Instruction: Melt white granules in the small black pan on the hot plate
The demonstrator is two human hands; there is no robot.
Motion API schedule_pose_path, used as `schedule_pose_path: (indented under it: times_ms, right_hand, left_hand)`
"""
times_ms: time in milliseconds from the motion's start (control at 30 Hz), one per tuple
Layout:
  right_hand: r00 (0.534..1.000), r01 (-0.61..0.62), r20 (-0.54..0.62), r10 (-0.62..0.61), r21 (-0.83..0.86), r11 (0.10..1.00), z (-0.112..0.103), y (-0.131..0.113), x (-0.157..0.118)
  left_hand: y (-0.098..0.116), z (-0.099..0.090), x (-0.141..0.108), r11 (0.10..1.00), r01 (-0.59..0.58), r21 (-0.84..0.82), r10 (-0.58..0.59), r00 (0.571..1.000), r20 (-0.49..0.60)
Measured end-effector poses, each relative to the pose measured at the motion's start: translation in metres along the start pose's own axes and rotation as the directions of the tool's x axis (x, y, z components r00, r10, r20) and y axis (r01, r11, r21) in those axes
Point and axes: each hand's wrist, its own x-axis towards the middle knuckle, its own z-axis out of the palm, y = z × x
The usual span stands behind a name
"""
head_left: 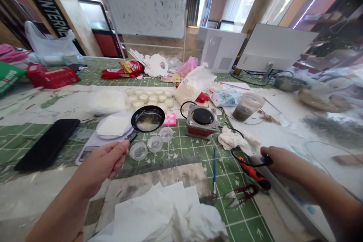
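My left hand (109, 160) is closed round the handle of a small black frying pan (148, 119). A thin, pale film or liquid shows in the pan, held above the mat. Beneath and beside it are several small clear round cups (154, 143) and a kitchen scale (85, 152) topped with white paper. My right hand (280, 160) is closed on a black power cord (236, 154) at the right, over a long white power strip (304, 206); its fingertips are partly hidden. Right of the pan stands a small electric hot plate (202, 120).
A blue brush (214, 174), thread snips (241, 196) and a red-handled tool (253, 173) lie near my right hand. White tissues (161, 215) cover the front. Behind the pan are filled cups (153, 99), a bag of white material (194, 83) and a plastic cup (248, 106). A phone (48, 143) lies left.
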Motion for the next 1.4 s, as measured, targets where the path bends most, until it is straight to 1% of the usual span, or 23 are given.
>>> schedule_pose_path:
  times_ms: [67, 100, 133, 167, 200, 233, 267, 367, 433, 467, 500, 567, 667, 767, 867, 967, 1033, 1100, 1133, 1200, 1233, 1300, 1400]
  right_hand:
    - [0.992, 0.049, 0.119, -0.047, -0.012, 0.999, -0.007, 0.003, -0.003]
    - [0.993, 0.06, 0.109, -0.055, -0.042, 0.997, -0.011, 0.001, -0.006]
    - [0.997, 0.061, 0.042, -0.058, -0.079, 0.995, -0.017, -0.004, -0.009]
    - [0.995, 0.082, -0.039, -0.087, -0.1, 0.992, -0.023, -0.013, -0.012]
    - [0.985, 0.112, -0.122, -0.124, -0.1, 0.989, -0.028, -0.025, -0.014]
    - [0.967, 0.174, -0.176, -0.184, -0.069, 0.982, -0.034, -0.041, -0.017]
    - [0.95, 0.243, -0.199, -0.24, -0.012, 0.97, -0.038, -0.059, -0.018]
    - [0.914, 0.391, -0.177, -0.364, 0.159, 0.906, -0.043, -0.122, -0.018]
    - [0.883, 0.468, -0.136, -0.448, 0.195, 0.862, -0.038, -0.162, -0.011]
    - [0.861, 0.508, -0.132, -0.492, 0.179, 0.842, -0.034, -0.179, -0.006]
    - [0.848, 0.529, -0.128, -0.514, 0.149, 0.836, -0.03, -0.194, -0.001]
    - [0.806, 0.59, -0.121, -0.579, 0.097, 0.801, -0.021, -0.217, 0.01]
    - [0.773, 0.632, -0.114, -0.624, 0.068, 0.772, -0.009, -0.238, 0.022]
    - [0.772, 0.633, -0.108, -0.627, 0.042, 0.773, -0.002, -0.25, 0.03]
    - [0.777, 0.626, -0.099, -0.621, 0.025, 0.779, 0.002, -0.257, 0.039]
    - [0.797, 0.6, -0.1, -0.596, 0.011, 0.8, 0.001, -0.261, 0.045]
    - [0.815, 0.572, -0.111, -0.568, 0.003, 0.82, -0.003, -0.261, 0.043]
    - [0.821, 0.56, -0.128, -0.556, -0.003, 0.828, -0.007, -0.257, 0.032]
    - [0.816, 0.566, -0.143, -0.56, -0.003, 0.824, -0.008, -0.254, 0.024]
    - [0.785, 0.602, -0.187, -0.59, 0.01, 0.798, -0.007, -0.244, 0.002]
    - [0.765, 0.627, -0.21, -0.608, 0.029, 0.779, -0.004, -0.239, -0.01]
    - [0.747, 0.651, -0.247, -0.617, 0.082, 0.755, 0.005, -0.229, -0.032]
    - [0.731, 0.671, -0.302, -0.612, 0.155, 0.725, 0.019, -0.218, -0.054]
  left_hand:
    - [0.001, -0.001, 0.0, 1.0, -0.003, -0.004, 0.003, 1.0, -0.008]
    - [0.001, -0.001, 0.0, 1.0, -0.003, -0.001, 0.003, 1.0, -0.016]
    - [0.002, -0.001, -0.001, 1.0, -0.003, 0.005, 0.003, 1.0, -0.024]
    - [0.003, 0.0, -0.001, 1.0, -0.002, 0.012, 0.003, 1.0, -0.031]
    - [0.003, 0.0, -0.001, 1.0, -0.006, 0.019, 0.007, 0.999, -0.035]
    - [0.004, 0.0, -0.002, 1.0, -0.014, 0.025, 0.015, 0.999, -0.036]
    - [0.004, 0.0, -0.002, 0.999, -0.021, 0.029, 0.022, 0.999, -0.033]
    - [0.006, 0.001, -0.002, 0.999, -0.038, 0.03, 0.039, 0.999, -0.037]
    - [0.006, 0.0, -0.001, 0.999, -0.041, 0.028, 0.042, 0.998, -0.042]
    - [0.007, 0.0, -0.001, 0.999, -0.045, 0.027, 0.046, 0.998, -0.044]
    - [0.007, 0.001, -0.001, 0.998, -0.053, 0.028, 0.055, 0.997, -0.045]
    - [0.007, 0.002, -0.001, 0.998, -0.065, 0.026, 0.066, 0.997, -0.047]
    - [0.004, 0.007, 0.0, 0.998, -0.062, 0.004, 0.062, 0.997, -0.051]
    - [0.0, 0.013, 0.003, 0.998, -0.037, -0.04, 0.035, 0.998, -0.049]
    - [-0.004, 0.018, 0.007, 0.997, -0.029, -0.076, 0.025, 0.998, -0.053]
    - [-0.007, 0.021, 0.011, 0.996, -0.032, -0.084, 0.027, 0.998, -0.061]
    - [-0.009, 0.022, 0.012, 0.997, -0.037, -0.072, 0.032, 0.997, -0.067]
    - [-0.012, 0.023, 0.014, 0.998, -0.044, -0.046, 0.041, 0.997, -0.072]
    - [-0.013, 0.024, 0.015, 0.998, -0.048, -0.029, 0.046, 0.996, -0.075]
    - [-0.016, 0.026, 0.018, 0.998, -0.058, 0.001, 0.058, 0.995, -0.08]
    - [-0.017, 0.027, 0.019, 0.998, -0.065, 0.014, 0.066, 0.994, -0.084]
    - [-0.018, 0.03, 0.022, 0.996, -0.079, 0.036, 0.082, 0.992, -0.1]
    - [-0.018, 0.033, 0.024, 0.993, -0.091, 0.075, 0.101, 0.985, -0.137]
